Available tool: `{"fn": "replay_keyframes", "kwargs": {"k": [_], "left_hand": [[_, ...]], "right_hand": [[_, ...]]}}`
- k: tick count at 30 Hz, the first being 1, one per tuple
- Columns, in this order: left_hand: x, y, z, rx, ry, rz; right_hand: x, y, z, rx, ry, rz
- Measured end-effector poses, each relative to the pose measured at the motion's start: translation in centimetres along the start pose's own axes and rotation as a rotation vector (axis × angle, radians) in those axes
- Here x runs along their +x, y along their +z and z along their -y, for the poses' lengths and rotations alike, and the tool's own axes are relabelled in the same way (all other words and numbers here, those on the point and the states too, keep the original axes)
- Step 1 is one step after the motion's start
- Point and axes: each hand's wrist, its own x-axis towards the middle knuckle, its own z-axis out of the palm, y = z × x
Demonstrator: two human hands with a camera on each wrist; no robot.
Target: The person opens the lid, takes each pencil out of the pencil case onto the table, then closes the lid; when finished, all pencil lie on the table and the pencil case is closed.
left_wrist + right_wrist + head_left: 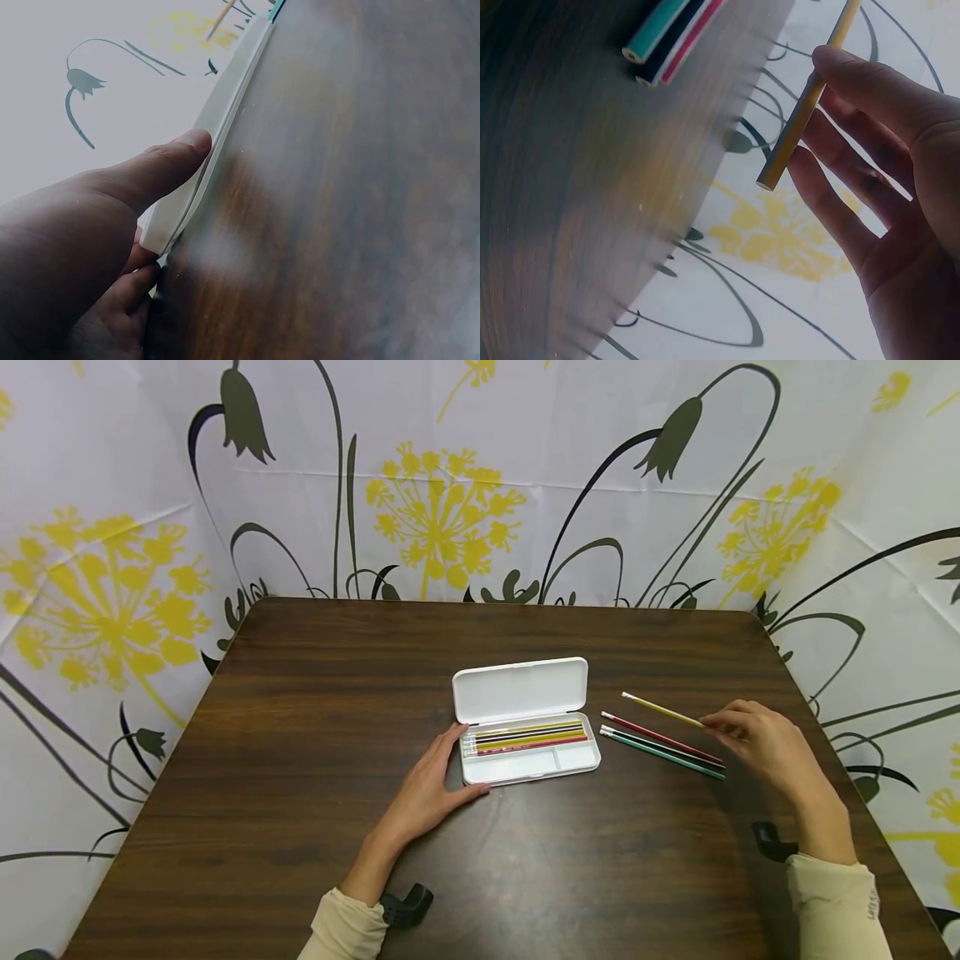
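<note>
A white case [517, 768] lies with its lid raised, several pencils [532, 735] side by side inside. My left hand [423, 785] grips the case's left end; in the left wrist view its thumb presses the side of the white case [202, 161], with the hand [97, 225] curled around the end. My right hand [765, 747] pinches a yellow pencil [663, 708] by one end. In the right wrist view the yellow pencil [795, 127] sits between thumb and fingers of the right hand [900, 150], clear of the tabletop.
Red, black and green pencils [660, 757] lie together on the dark wooden table [337, 693], between the case and my right hand. Behind the table hangs a white cloth [480, 410] with a flower print. Each wrist wears a black device.
</note>
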Motion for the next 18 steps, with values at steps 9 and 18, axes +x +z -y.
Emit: {"fn": "replay_keyframes", "kwargs": {"k": [9,18], "left_hand": [[0.0,0.2,0.1,-0.003,-0.007,0.003],[-0.1,0.0,0.1,-0.004,0.000,-0.005]], "right_hand": [[0.9,2.3,-0.7,0.025,0.008,0.108],[1.4,3.6,-1.1,0.013,0.058,0.181]]}}
